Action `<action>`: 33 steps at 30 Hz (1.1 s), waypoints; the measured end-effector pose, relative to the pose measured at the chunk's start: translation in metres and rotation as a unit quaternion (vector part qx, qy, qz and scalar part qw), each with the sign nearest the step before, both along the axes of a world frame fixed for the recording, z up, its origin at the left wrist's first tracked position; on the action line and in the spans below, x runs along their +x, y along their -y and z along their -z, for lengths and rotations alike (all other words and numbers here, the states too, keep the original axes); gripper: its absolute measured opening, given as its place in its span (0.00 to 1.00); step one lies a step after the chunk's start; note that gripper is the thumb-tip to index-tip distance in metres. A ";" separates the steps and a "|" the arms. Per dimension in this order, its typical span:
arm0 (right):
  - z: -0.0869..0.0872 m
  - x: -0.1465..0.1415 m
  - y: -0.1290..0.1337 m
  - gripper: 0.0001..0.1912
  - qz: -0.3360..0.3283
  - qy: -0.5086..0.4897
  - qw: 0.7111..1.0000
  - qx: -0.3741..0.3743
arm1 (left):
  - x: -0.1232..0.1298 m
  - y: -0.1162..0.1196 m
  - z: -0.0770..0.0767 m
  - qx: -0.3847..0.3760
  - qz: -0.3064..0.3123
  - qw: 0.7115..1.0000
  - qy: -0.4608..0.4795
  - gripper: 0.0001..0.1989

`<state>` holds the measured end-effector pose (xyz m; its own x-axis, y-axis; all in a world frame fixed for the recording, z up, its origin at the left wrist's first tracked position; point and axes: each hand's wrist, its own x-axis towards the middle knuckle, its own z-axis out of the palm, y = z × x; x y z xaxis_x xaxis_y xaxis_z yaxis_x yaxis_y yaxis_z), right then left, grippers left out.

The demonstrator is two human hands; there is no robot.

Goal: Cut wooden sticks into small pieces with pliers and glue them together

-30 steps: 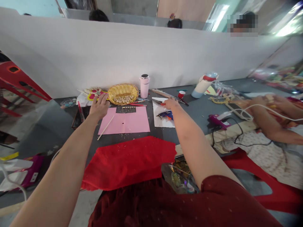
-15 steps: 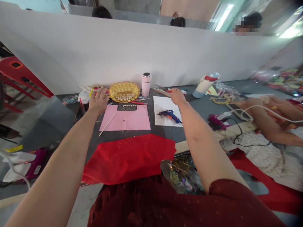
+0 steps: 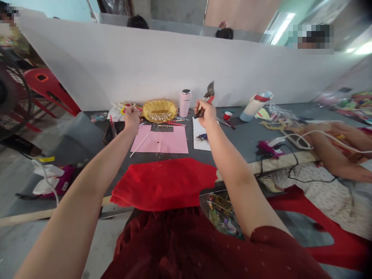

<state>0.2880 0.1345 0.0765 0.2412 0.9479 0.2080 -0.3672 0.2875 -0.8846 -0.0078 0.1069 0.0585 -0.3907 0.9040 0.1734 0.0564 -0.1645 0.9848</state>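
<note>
Raised over the white sheet, my right hand is closed around red-handled pruning shears, blades pointing up. My left hand is closed at the back left, left of the wicker basket of small pale pieces; what its fingers hold is too small to name. A pink sheet lies in front of the basket with a thin pale stick across its left side. The blue glue gun on the white sheet is partly hidden by my right arm.
A pink bottle stands beside the basket, a cream and blue bottle further right. Red cloth covers the front edge. Another person's arms rest at the right, near a purple power socket.
My right hand has lifted off the table with the shears in it, blades now upright. My left hand has closed its fingers near the basket's left. The camera view has shifted slightly left.
</note>
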 end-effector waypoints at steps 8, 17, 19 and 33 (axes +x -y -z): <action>0.044 -0.056 0.095 0.24 -0.327 0.049 0.943 -0.027 | 0.044 0.087 0.028 -0.047 0.165 0.956 0.239 0.07; 0.088 -0.066 0.111 0.25 -0.163 0.476 0.839 0.208 | 0.028 0.105 0.052 -0.026 0.170 0.953 0.248 0.04; 0.095 -0.062 0.109 0.24 -0.120 0.550 0.790 0.242 | 0.026 0.104 0.057 -0.023 0.162 0.958 0.235 0.04; 0.093 -0.060 0.120 0.22 -0.139 0.714 0.659 0.193 | 0.019 0.102 0.075 -0.048 0.108 0.982 0.145 0.06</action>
